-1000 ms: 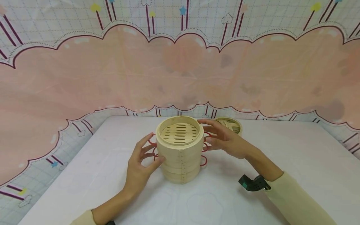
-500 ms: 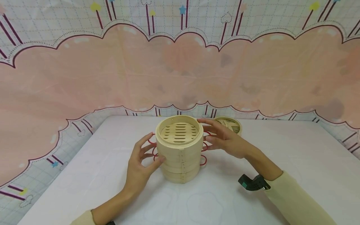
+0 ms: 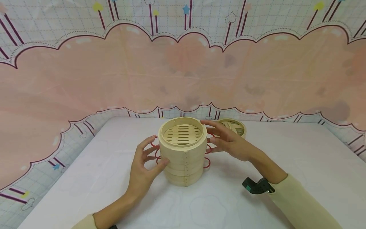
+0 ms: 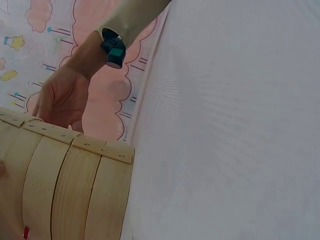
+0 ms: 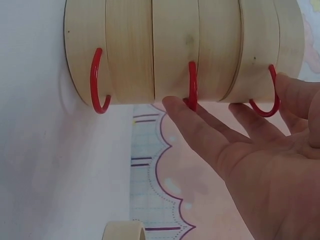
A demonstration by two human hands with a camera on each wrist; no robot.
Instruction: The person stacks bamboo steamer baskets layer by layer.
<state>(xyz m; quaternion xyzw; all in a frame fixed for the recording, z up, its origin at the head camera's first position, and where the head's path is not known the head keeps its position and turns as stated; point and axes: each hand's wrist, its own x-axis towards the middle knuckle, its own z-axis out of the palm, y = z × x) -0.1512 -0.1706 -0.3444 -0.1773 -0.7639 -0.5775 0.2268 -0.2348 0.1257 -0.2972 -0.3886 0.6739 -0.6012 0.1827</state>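
Note:
A stack of round bamboo steamer baskets (image 3: 178, 162) stands upright on the table, its slatted top uncovered. Red loop handles (image 5: 193, 85) stick out from both sides. My left hand (image 3: 140, 173) holds the stack's left side, thumb on the front wall and fingers bent round by the loops. On the opposite side my right hand (image 3: 235, 144) holds the stack with spread fingers; its forefinger reaches the top rim. In the right wrist view, fingertips touch the wall and the thumb lies beside the uppermost loop. The left fingers are mostly out of the left wrist view.
A round woven bamboo lid (image 3: 235, 127) lies behind the right hand, partly hidden by it. The white tabletop (image 3: 286, 152) runs back to a patterned cloth backdrop (image 3: 183, 73). A dark wrist device (image 3: 258, 186) sits by the right sleeve.

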